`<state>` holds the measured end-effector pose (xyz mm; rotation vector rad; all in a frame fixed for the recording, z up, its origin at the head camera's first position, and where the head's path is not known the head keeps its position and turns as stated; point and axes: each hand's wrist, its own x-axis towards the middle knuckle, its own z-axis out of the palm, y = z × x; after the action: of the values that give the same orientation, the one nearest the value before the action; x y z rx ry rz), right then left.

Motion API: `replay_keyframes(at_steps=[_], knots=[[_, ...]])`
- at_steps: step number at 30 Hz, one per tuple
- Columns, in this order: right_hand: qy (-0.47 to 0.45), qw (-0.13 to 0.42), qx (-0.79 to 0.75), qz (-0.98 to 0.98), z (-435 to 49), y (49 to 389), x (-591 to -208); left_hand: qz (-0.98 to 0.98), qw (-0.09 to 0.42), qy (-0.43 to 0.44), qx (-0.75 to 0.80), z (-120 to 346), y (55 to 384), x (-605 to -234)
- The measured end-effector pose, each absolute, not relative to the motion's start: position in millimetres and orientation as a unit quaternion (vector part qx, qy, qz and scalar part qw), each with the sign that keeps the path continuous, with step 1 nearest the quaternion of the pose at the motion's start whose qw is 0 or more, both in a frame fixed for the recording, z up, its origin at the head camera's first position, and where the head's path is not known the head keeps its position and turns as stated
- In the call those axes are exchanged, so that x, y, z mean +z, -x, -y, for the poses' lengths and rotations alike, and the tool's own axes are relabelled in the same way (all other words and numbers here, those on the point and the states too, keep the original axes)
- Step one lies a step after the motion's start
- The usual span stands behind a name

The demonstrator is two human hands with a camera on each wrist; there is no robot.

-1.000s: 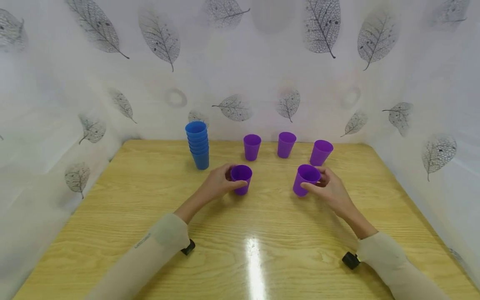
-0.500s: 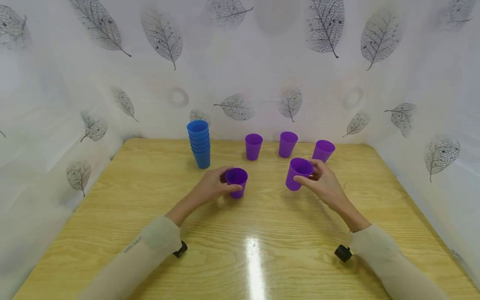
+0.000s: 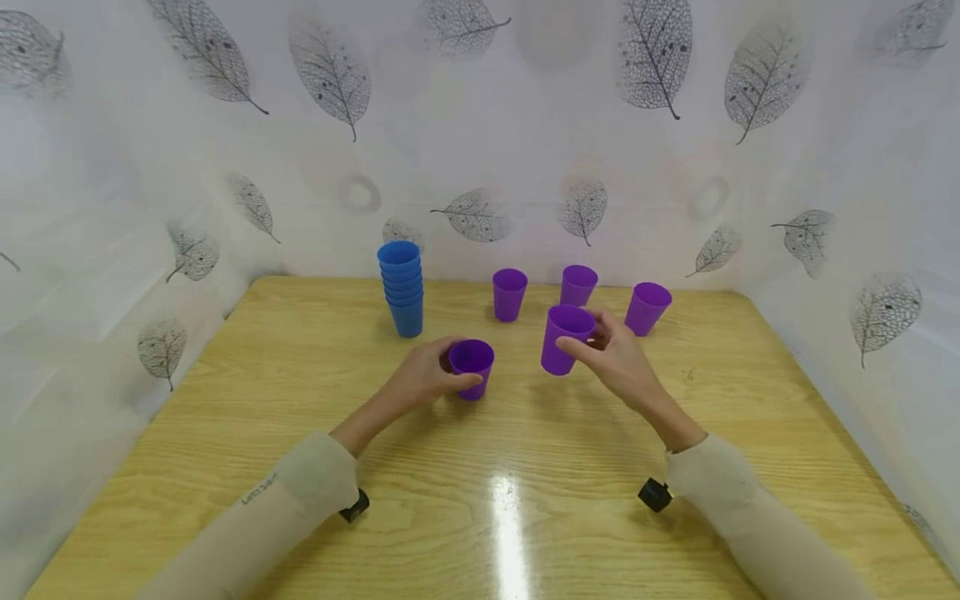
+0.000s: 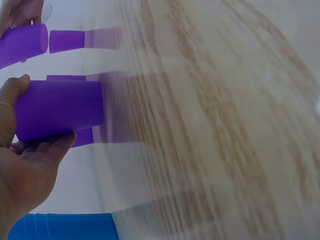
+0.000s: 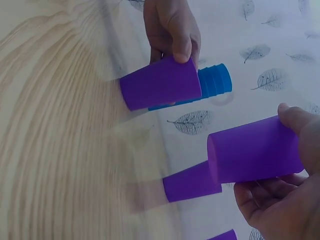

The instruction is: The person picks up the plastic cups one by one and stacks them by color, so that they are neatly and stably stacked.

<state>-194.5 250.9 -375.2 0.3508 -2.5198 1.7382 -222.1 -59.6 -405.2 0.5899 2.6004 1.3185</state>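
Note:
My left hand (image 3: 422, 375) grips a purple cup (image 3: 471, 354) from its left side, thumb in front, mouth up; its base is close to the table in the left wrist view. The other hand, my right hand (image 3: 621, 367), holds a second purple cup (image 3: 557, 352) by its right side, raised off the table and upright. Behind them stand three more purple cups in a row: one at left (image 3: 509, 296), a middle purple cup (image 3: 578, 286) partly covered by the raised one, and a right purple cup (image 3: 648, 310).
A tall stack of nested blue cups (image 3: 406, 292) stands at the back left, beyond my left hand. The wooden table (image 3: 420, 517) ends at a white cloth wall (image 3: 300, 217) printed with leaves, which also rises on both sides.
My right hand has lifted its purple cup and carried it left toward the other one. My left hand, with its cup, has shifted slightly left and nearer. The remaining cups stay put.

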Motion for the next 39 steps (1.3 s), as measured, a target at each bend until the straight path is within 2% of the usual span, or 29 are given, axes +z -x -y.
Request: replay_keyframes(at_steps=[21, 30, 39], knots=[[-0.166, 0.06, 0.606, 0.776, -190.0, 217.5, -349.5, -0.858, 0.089, -0.191, 0.469, 59.7, 224.2, -405.8], [-0.21, 0.039, 0.61, 0.763, -165.3, 219.9, -345.8, -0.845, 0.1, -0.203, 0.484, 61.0, 222.2, -404.3], [-0.212, 0.035, 0.586, 0.781, -153.5, 218.7, -352.7, -0.845, 0.102, -0.207, 0.482, 60.9, 223.3, -407.0]])
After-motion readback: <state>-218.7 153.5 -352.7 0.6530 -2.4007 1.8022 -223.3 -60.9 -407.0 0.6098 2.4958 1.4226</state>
